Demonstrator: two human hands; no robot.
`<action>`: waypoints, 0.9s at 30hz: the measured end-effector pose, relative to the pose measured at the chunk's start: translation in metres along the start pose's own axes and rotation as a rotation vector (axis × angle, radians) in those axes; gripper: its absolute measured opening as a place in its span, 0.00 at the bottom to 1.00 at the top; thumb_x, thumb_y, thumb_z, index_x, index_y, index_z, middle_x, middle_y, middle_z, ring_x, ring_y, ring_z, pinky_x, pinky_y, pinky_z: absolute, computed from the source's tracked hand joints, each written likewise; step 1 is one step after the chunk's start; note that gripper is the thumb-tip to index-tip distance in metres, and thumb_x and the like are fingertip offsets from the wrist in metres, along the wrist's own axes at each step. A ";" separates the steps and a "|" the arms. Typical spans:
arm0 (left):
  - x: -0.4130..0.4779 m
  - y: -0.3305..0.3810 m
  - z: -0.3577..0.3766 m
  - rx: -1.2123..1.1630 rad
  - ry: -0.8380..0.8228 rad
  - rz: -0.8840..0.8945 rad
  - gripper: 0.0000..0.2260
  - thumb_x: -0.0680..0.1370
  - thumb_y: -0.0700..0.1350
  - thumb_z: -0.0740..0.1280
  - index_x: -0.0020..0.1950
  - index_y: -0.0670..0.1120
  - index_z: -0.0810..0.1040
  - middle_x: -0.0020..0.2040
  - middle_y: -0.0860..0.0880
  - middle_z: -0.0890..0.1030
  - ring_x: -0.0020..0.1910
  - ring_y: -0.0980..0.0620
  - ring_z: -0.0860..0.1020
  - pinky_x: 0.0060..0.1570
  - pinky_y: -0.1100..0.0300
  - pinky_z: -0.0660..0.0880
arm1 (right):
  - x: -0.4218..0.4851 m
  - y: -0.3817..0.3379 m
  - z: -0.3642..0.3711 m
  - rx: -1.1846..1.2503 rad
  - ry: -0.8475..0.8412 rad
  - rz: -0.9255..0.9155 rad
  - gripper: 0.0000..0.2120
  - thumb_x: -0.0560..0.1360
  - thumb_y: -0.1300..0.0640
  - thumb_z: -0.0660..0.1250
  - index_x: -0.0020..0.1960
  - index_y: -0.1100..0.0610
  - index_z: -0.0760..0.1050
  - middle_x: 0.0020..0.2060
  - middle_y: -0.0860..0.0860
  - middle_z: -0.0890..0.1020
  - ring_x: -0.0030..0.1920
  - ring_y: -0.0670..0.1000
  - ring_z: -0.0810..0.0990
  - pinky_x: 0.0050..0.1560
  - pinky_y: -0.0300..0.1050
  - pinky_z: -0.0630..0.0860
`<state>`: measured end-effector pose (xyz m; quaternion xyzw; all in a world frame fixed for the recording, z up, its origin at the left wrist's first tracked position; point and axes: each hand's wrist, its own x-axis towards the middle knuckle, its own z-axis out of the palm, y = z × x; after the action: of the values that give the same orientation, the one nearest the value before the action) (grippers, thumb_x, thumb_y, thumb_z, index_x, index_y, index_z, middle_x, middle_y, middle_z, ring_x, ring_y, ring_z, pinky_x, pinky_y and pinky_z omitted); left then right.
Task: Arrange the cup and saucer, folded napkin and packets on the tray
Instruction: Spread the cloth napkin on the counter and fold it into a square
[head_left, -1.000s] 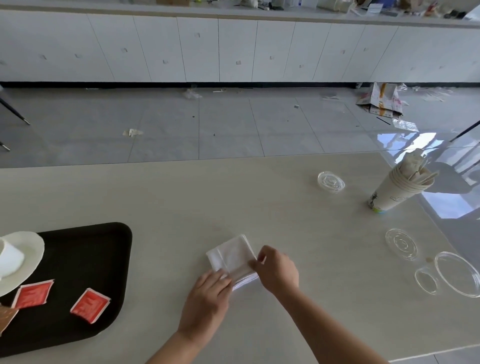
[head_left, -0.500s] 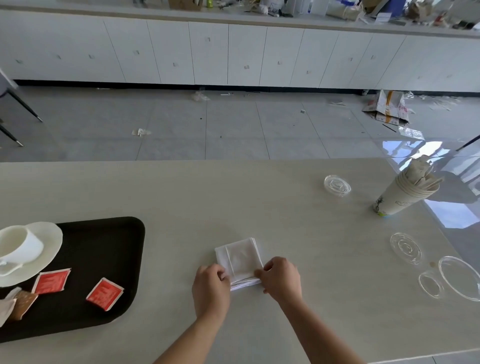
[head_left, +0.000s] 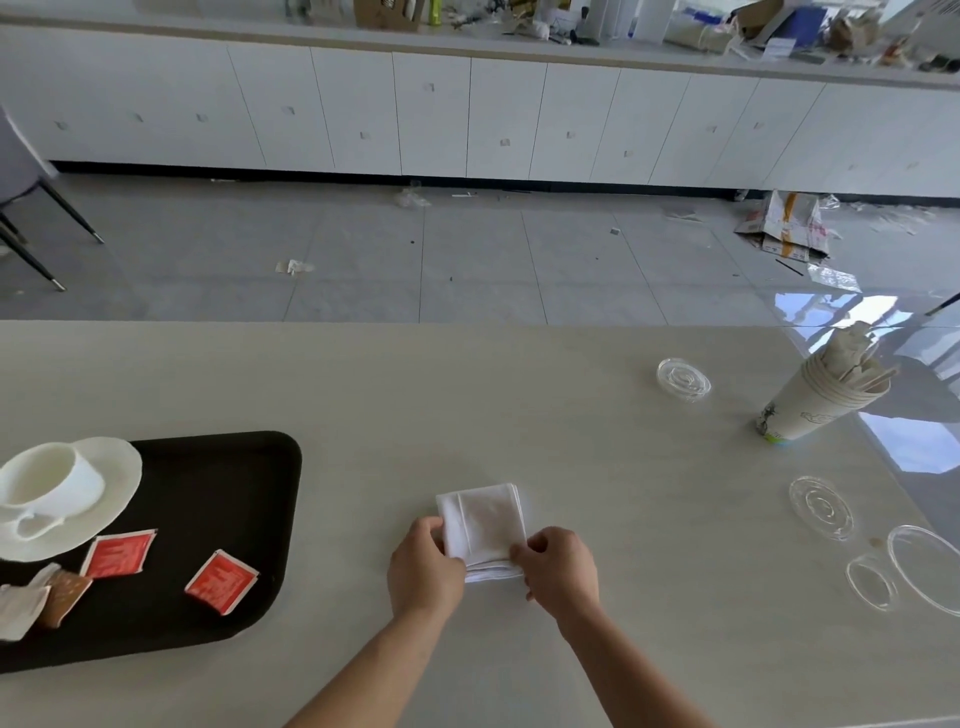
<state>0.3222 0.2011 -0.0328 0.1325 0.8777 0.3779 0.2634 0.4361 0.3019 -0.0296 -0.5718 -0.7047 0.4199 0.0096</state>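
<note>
A folded white napkin (head_left: 483, 522) lies on the table to the right of the black tray (head_left: 218, 483). My left hand (head_left: 425, 569) pinches its near left corner and my right hand (head_left: 558, 569) pinches its near right corner. On the tray stand a white cup (head_left: 49, 480) on a white saucer (head_left: 117, 470), two red packets (head_left: 118, 553) (head_left: 221, 581), and a brown packet (head_left: 65, 597) beside a pale packet (head_left: 18, 610) at the left edge.
A stack of paper cups (head_left: 815, 400) holding paper and sticks stands at the right. Clear plastic lids (head_left: 683, 378) (head_left: 821, 506) (head_left: 927, 566) lie near it. The table's far edge (head_left: 363, 323) drops to a littered tiled floor.
Both hands slid to the napkin's near corners and closed on them. The napkin turned square to me. The view shifted right, showing more of the tray and cup.
</note>
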 end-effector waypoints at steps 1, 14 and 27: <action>0.001 0.001 -0.002 -0.039 0.000 -0.034 0.17 0.67 0.34 0.67 0.53 0.48 0.77 0.44 0.52 0.82 0.46 0.47 0.80 0.44 0.58 0.74 | 0.000 0.000 0.001 0.017 -0.001 -0.002 0.07 0.68 0.56 0.65 0.33 0.58 0.74 0.30 0.58 0.83 0.24 0.51 0.82 0.28 0.43 0.72; 0.008 -0.025 -0.066 -0.260 0.043 -0.026 0.20 0.67 0.31 0.68 0.52 0.53 0.79 0.41 0.52 0.83 0.41 0.53 0.81 0.43 0.56 0.79 | -0.019 -0.044 0.026 0.015 -0.069 -0.212 0.05 0.69 0.56 0.69 0.38 0.57 0.76 0.32 0.52 0.83 0.31 0.50 0.83 0.31 0.44 0.77; 0.051 -0.053 -0.186 -0.275 0.185 0.091 0.20 0.68 0.32 0.70 0.52 0.55 0.80 0.48 0.52 0.82 0.48 0.54 0.81 0.52 0.52 0.80 | -0.036 -0.151 0.093 0.024 -0.064 -0.449 0.05 0.69 0.54 0.72 0.37 0.50 0.76 0.30 0.45 0.80 0.30 0.42 0.75 0.28 0.31 0.69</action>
<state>0.1733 0.0769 0.0171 0.0995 0.8313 0.5165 0.1797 0.2826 0.2194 0.0182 -0.3869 -0.8091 0.4337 0.0871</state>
